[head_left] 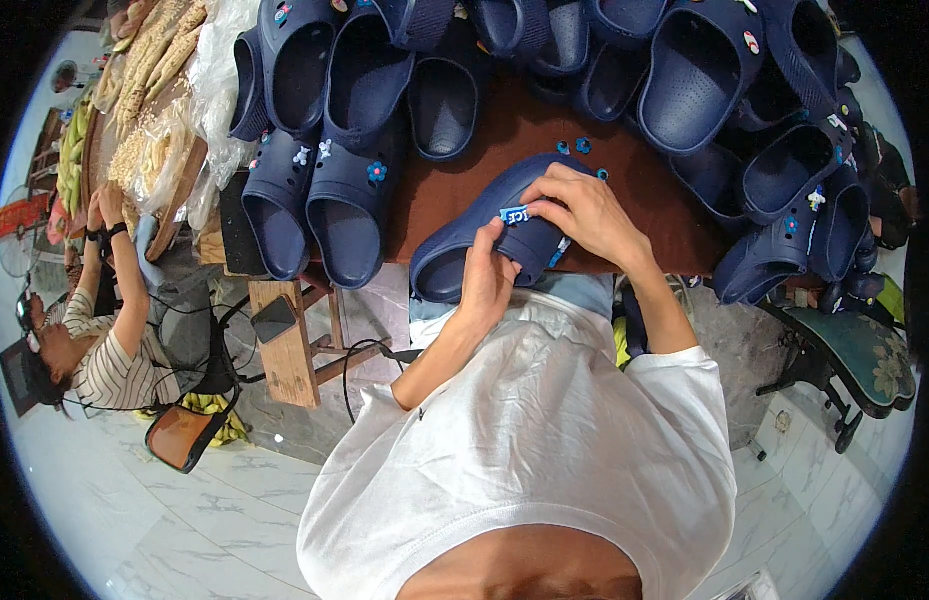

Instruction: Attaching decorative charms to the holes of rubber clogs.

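A navy blue foam clog (462, 232) lies on its side at the table's near edge, close to my body. My left hand (487, 280) is closed around its opening and strap, with a fingertip by a small blue shoe charm (513, 214) bearing white lettering. Over the clog's upper, my right hand (587, 212) bends inward, thumb and fingers pinched at that charm's right end. Another blue charm (558, 252) shows on the clog below my right hand. Just beyond are loose blue flower-shaped charms (582, 145) on the brown tabletop (434, 190).
Many navy clogs (689, 85) crowd the table's far side and right. A charm-decorated pair (349, 225) stands at left. A phone (274, 318) rests on a wooden stool (287, 365). Far left, another person (114, 350) works beside peeled stalks. A green-topped stool (849, 360) stands right.
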`<action>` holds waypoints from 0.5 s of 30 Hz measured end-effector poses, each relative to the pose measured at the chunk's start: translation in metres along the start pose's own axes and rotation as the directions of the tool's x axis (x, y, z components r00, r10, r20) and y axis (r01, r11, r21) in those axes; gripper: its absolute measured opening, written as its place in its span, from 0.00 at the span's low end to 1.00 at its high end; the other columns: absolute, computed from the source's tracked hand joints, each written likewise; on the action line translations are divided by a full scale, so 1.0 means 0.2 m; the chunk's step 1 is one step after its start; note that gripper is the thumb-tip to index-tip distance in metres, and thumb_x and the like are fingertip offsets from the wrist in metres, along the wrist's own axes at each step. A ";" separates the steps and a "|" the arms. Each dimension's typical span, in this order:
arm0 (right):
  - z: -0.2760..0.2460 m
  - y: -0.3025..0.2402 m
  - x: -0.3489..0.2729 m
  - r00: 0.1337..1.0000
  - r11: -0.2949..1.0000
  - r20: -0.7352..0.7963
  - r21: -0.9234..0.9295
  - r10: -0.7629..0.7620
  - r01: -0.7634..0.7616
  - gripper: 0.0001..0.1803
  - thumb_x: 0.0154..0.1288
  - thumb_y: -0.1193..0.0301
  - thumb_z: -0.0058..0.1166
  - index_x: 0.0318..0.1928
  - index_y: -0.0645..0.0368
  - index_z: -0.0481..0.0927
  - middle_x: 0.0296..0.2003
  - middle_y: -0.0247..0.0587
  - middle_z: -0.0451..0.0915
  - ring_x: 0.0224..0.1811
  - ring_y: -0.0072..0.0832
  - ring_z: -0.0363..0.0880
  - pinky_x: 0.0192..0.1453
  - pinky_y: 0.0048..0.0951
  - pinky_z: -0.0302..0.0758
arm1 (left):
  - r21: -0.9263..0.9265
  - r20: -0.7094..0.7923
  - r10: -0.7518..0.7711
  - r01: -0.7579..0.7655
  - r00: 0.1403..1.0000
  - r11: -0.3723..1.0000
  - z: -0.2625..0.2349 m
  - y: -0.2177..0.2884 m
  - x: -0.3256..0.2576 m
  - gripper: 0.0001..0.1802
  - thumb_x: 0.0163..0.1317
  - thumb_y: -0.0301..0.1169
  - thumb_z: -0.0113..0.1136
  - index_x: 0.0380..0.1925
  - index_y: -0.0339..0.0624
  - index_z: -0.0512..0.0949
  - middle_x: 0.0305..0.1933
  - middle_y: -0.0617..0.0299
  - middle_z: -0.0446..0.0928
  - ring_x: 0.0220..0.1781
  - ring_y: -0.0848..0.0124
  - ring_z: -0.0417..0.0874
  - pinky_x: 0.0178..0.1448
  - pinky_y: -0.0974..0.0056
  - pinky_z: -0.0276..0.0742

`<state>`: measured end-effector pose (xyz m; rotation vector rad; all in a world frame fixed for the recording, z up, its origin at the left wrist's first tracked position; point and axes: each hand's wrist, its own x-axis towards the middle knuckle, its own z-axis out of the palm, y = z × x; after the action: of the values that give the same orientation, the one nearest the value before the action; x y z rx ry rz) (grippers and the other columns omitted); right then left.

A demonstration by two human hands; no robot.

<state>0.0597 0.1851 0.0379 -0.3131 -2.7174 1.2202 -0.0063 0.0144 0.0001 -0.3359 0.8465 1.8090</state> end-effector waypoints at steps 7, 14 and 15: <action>-0.03 0.00 0.06 0.993 1.000 0.112 -0.004 -0.022 0.023 0.08 0.59 0.69 0.60 0.37 0.60 0.82 0.33 0.41 0.78 0.38 0.39 0.79 0.44 0.37 0.73 | 0.173 -0.102 0.123 -0.104 0.987 0.979 0.04 -0.03 0.00 0.24 0.64 0.35 0.63 0.56 0.37 0.69 0.53 0.57 0.76 0.53 0.71 0.80 0.54 0.64 0.80; 0.00 0.01 0.06 0.999 1.000 0.052 -0.011 -0.006 0.007 0.08 0.58 0.71 0.61 0.35 0.61 0.80 0.34 0.42 0.78 0.38 0.41 0.78 0.44 0.39 0.73 | 0.191 -0.147 0.118 -0.089 0.982 0.978 0.05 -0.01 0.03 0.24 0.64 0.32 0.63 0.57 0.37 0.68 0.54 0.57 0.75 0.54 0.70 0.79 0.55 0.64 0.79; 0.01 0.02 0.06 0.999 0.999 0.035 0.013 -0.031 0.030 0.08 0.58 0.71 0.61 0.35 0.61 0.80 0.34 0.42 0.78 0.39 0.41 0.78 0.44 0.39 0.73 | 0.184 -0.160 0.112 -0.082 0.981 0.979 0.04 -0.02 0.04 0.24 0.64 0.31 0.63 0.57 0.37 0.68 0.54 0.58 0.75 0.54 0.69 0.79 0.55 0.64 0.79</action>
<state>0.0487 0.1892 0.0340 -0.2501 -2.7326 1.2456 -0.0047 0.0269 -0.0003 -0.3417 1.1525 1.7978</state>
